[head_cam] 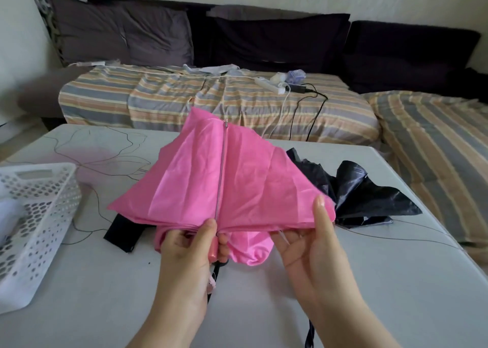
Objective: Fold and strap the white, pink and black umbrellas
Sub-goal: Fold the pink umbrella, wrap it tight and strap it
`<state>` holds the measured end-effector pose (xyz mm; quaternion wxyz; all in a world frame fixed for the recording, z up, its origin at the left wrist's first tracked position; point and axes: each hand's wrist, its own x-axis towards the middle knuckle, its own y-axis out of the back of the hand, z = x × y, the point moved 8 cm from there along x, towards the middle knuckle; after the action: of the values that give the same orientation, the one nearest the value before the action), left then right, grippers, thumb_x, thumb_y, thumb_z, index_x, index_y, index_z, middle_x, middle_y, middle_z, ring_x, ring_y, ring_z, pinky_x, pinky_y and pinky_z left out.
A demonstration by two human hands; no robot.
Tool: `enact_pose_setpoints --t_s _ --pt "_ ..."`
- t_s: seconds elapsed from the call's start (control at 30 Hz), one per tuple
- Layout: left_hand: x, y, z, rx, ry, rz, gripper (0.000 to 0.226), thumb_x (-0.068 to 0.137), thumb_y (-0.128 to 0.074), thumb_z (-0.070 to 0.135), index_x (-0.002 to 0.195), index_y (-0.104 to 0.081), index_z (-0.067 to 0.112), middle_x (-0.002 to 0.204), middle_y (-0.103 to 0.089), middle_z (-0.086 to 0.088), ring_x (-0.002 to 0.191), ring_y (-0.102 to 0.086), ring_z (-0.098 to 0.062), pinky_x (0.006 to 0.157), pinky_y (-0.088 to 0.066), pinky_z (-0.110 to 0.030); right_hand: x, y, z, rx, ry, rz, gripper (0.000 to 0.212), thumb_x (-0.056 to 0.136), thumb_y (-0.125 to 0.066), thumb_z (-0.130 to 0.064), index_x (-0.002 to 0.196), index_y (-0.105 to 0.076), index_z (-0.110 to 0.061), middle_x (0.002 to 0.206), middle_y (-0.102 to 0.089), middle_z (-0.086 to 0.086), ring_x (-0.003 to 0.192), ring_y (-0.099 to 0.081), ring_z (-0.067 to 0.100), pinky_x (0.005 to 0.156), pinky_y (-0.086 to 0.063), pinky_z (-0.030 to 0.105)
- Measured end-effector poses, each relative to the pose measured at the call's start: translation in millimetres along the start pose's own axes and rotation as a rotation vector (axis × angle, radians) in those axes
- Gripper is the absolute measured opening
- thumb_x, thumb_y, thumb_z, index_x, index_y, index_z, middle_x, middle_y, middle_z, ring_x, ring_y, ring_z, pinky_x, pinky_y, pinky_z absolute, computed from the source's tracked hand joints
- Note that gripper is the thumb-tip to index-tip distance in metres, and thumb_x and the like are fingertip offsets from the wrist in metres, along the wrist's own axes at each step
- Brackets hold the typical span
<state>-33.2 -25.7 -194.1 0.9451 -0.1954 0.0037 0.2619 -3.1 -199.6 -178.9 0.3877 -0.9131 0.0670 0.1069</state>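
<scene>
Nearest, the left hand [190, 252] clenches its grip on the pink umbrella [224, 178] handle; the right hand [311, 244] pinches a canopy edge at three o'clock. Gather panels evenly around the shaft. The black umbrella [369, 194] lies on the surface [343, 295] at two o'clock.

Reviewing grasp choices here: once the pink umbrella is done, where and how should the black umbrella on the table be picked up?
Judging from this view, the black umbrella lies unfolded on the table, behind the pink umbrella. Its handle is hidden, so only crumpled canopy offers itself. Probably best to come from the right with the right hand, grip the bunched folds near its middle, then find the shaft.
</scene>
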Motion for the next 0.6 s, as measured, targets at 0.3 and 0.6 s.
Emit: enact_pose_setpoints --t_s 0.3,0.6 --pt "-2.6 0.2 -1.3 -0.047 -0.004 0.018 0.024 0.090 -0.055 0.002 0.067 -0.051 0.000 0.048 -0.053 -0.009 0.040 -0.047 -0.017 0.044 -0.041 -0.027 0.0 -6.3 -31.5 -0.067 0.152 -0.084 0.033 0.098 -0.039 -0.034 0.110 -0.062 -0.012 0.111 -0.061 0.029 0.082 -0.060 0.017 0.079 -0.054 0.031" --pt "-4.3 -6.4 -11.2 0.000 0.006 -0.073 0.029 0.089 -0.057 0.006 0.062 -0.051 -0.003 0.053 -0.051 -0.018 0.040 -0.046 -0.019 0.056 -0.039 -0.034 5.7 -15.9 4.6 -0.306 -0.031 -0.196 0.064 0.076 -0.046 -0.062 0.124 -0.056 -0.021 0.114 -0.071 0.003 0.103 -0.068 0.019 0.094 -0.051 0.045"
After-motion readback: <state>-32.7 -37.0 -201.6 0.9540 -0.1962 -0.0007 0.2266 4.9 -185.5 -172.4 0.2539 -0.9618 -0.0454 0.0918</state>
